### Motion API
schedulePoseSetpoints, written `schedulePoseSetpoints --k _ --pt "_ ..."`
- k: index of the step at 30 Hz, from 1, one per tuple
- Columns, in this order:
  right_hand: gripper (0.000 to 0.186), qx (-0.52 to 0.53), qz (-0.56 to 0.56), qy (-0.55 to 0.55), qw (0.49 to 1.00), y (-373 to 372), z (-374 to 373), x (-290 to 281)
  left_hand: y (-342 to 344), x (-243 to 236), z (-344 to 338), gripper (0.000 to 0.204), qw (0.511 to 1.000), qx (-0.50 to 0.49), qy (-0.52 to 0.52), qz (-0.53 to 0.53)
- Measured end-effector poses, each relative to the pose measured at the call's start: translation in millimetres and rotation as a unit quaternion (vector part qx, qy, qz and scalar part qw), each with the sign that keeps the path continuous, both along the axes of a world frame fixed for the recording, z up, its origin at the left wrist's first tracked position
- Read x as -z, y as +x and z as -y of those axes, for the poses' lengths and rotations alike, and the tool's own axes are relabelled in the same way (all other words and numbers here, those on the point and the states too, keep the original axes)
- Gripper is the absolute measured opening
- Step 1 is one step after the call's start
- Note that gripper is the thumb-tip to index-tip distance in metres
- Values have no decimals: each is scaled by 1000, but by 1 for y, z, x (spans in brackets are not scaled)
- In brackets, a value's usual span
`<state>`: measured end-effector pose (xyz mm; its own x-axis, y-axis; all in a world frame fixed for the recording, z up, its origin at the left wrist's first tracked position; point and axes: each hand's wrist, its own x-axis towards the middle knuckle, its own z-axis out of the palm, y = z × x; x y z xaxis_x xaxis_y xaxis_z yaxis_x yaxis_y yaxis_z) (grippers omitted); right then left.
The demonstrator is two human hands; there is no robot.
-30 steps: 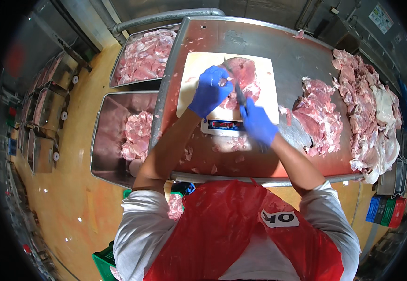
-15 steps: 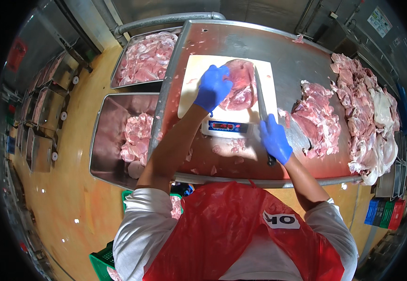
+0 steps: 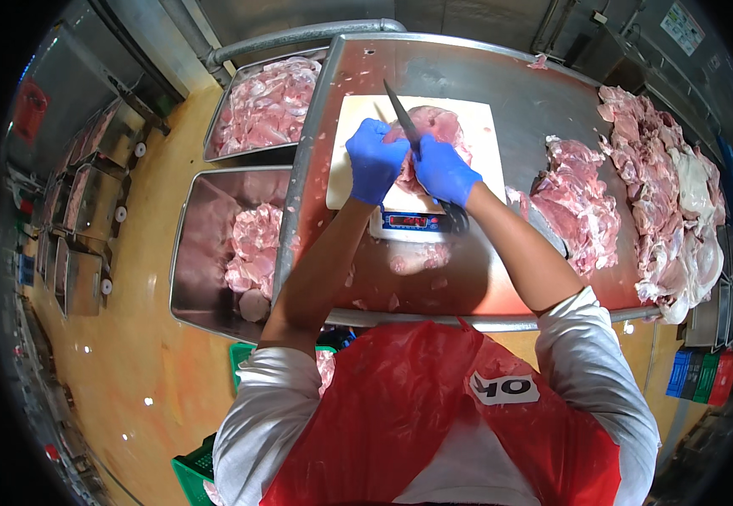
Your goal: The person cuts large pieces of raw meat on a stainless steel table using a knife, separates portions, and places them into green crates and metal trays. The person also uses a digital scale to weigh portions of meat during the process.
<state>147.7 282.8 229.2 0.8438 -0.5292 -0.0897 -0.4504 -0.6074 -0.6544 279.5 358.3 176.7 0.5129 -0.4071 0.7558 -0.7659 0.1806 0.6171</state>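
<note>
A worker in a red apron (image 3: 383, 396) and white sleeves (image 3: 586, 354) stands at the near side of a metal bench (image 3: 485, 63), both hands in blue gloves and close together over a cut of raw meat (image 3: 442, 126). The right hand (image 3: 447, 170) is closed around the handle of a long knife (image 3: 400, 110), whose dark blade crosses the left part of the meat and points toward the far left. The left hand (image 3: 375, 160), its fingers curled, meets the meat's left side, though how firmly it grips cannot be told. The cut lies on a white board (image 3: 481, 156) left of the bench's middle, with a digital scale (image 3: 409, 223) showing its lit red display at the board's near edge. To the right, a mound of meat (image 3: 586, 198) rests on the bench, and a larger, paler-streaked heap (image 3: 666, 194) runs along the far right side. Off the bench's left edge stand two steel containers: the far one (image 3: 213, 139) is heaped with meat, and the near one (image 3: 194, 244) holds a smaller pile (image 3: 253, 244) on its right side. Wheeled steel carts (image 3: 84, 278) line the left of a yellowish floor (image 3: 147, 363), a green crate (image 3: 194, 472) sits at the near left, and blue, green and red crates (image 3: 702, 377) stand at the right.
</note>
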Motion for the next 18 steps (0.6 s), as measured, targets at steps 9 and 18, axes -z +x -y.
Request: schedulePoseSetpoints --k 9,18 --pt "22 -82 -96 -53 991 -85 -36 34 -14 -15 -30 11 988 -67 84 -107" --pt "29 -100 -135 -114 979 -31 -20 25 33 -24 -52 4 939 -1 151 308"
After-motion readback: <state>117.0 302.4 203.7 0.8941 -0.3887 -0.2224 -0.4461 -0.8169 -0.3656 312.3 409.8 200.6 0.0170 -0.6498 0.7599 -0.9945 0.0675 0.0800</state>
